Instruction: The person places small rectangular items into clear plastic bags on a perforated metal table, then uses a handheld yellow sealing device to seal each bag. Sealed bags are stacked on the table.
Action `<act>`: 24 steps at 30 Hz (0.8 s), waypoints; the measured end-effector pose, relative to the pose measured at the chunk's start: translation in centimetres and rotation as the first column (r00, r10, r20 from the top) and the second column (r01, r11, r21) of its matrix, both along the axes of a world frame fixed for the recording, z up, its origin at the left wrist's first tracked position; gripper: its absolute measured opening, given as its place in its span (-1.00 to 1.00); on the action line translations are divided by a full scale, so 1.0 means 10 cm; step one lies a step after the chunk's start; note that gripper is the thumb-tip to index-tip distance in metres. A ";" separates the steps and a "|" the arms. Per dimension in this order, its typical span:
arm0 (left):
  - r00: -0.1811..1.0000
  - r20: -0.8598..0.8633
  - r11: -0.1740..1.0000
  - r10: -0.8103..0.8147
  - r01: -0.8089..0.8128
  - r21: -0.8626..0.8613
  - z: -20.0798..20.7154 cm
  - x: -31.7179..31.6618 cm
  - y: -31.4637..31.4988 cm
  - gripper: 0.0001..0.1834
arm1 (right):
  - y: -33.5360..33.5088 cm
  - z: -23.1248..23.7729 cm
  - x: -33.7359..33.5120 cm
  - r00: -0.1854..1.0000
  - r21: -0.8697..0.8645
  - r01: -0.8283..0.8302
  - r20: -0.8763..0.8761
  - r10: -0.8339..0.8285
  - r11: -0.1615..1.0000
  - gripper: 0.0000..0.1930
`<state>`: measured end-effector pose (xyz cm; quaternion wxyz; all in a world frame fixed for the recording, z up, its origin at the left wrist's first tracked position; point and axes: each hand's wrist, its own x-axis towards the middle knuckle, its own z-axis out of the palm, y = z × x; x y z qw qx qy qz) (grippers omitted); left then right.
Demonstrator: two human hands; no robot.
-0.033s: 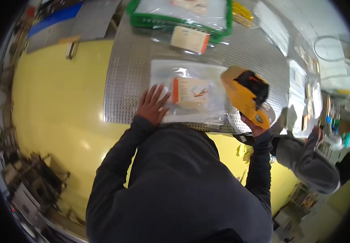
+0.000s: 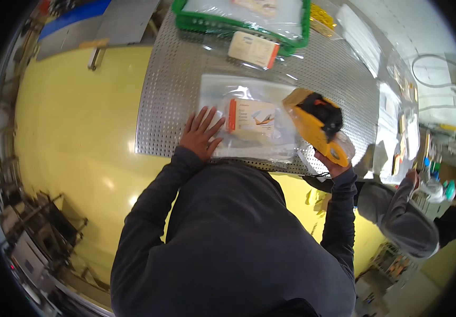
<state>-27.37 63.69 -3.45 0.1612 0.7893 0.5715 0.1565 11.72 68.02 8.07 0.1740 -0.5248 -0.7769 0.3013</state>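
A clear plastic bag lies flat on the perforated metal table, with a printed card with an orange edge showing through it. My left hand rests on the bag's left part, fingers spread and palm down. In my right hand is a yellow hand-held tool with a black middle, gripped by its near end. Its far end overhangs the bag's right edge; whether it touches the bag I cannot tell. My right fingers are partly hidden by the tool.
A green basket with bagged cards stands at the table's far side. Another bagged card lies in front of it. Yellow items are in a clear container at the far right. To the right, a person in grey works at the table.
The whole view has shifted slightly. The yellow tool in my right hand has moved a little left over the bag's right edge. My left hand stays on the bag.
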 end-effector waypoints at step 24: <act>1.000 0.022 1.000 0.017 -0.017 -0.001 0.00 0.00 -0.01 -0.39 | 0.87 0.10 0.12 0.720 -0.227 -0.274 0.596 0.356 0.935 -0.49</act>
